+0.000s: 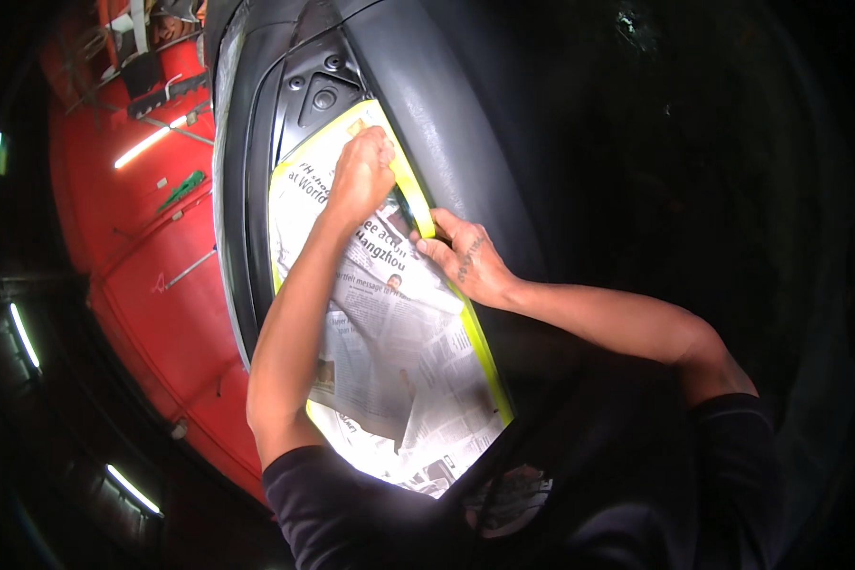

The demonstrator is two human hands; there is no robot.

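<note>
Sheets of newspaper (380,332) cover a window-like opening in a dark vehicle body, bordered by yellow masking tape (485,359). My left hand (363,173) is closed in a fist against the upper right part of the paper, by the taped edge. Whatever its fingers may hold is hidden. From beside it, a yellow tape strip (410,195) runs down along the right edge to my right hand (469,258). That hand pinches the strip's lower end between thumb and fingers. A dark gap shows between strip and paper.
Above the paper lies a black triangular panel (324,99) with round fittings. A smooth dark body panel (456,123) curves along the right. On the left is a red surface (161,285) with a lit tube lamp (150,142) and a green item (182,190).
</note>
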